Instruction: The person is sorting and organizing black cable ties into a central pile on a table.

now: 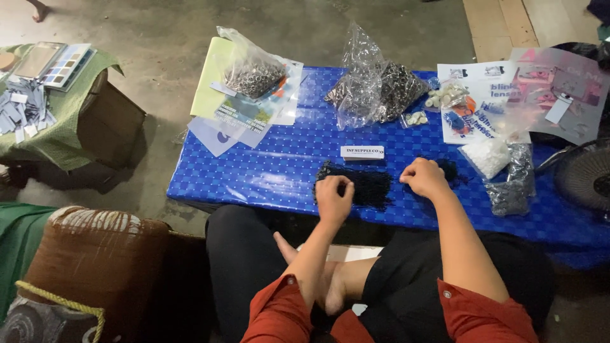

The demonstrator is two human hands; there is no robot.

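Note:
A pile of small dark cords or strings (368,184) lies on the low table with a blue patterned cover (267,171). My left hand (333,198) rests on the pile's near left edge, fingers curled down into it. My right hand (424,177) sits to the right of the pile, fingers closed, touching a smaller dark clump (450,169). What either hand pinches is hidden under the fingers. A small white label card (362,152) lies just beyond the pile.
Clear plastic bags of small metal parts (375,89) (254,73) stand at the table's back, with printed sheets (489,95), white pieces (486,155) and another bag (511,184) at right. A fan (584,178) is at far right. A green-covered stool (63,121) stands left.

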